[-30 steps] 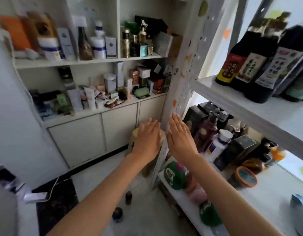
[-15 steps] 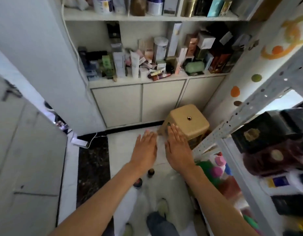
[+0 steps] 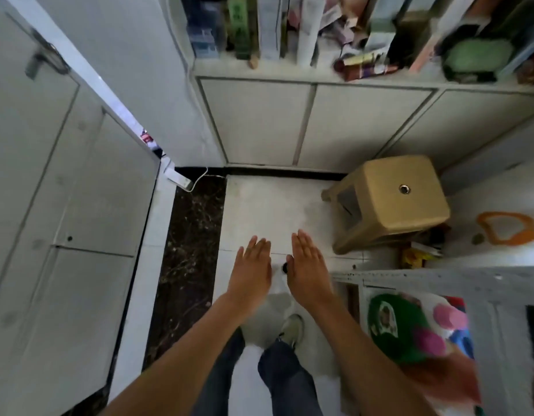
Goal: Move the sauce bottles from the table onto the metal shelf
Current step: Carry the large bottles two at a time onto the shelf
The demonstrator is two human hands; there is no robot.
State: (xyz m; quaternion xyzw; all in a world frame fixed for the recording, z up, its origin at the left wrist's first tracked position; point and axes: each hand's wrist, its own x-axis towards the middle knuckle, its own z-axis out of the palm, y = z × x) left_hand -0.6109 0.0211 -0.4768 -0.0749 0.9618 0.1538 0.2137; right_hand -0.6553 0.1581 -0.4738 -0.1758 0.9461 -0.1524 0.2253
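Note:
My left hand (image 3: 253,270) and my right hand (image 3: 308,267) are stretched out side by side over the floor, palms down, fingers straight, holding nothing. A small dark bottle top (image 3: 285,268) shows on the floor between them, mostly hidden by my right hand. The white metal shelf (image 3: 424,279) shows only as its perforated top edge at the lower right. No sauce bottles and no table are in view.
A tan plastic stool (image 3: 397,202) stands to the right, in front of white cabinet doors (image 3: 313,124). A white door (image 3: 64,190) fills the left. Green and pink items (image 3: 394,328) sit on the shelf below. My legs and a shoe (image 3: 292,328) are underneath.
The view has tipped down and to the left, away from the shelf with dark sauce bottles toward the floor. Both hands stay flat and empty, side by side.

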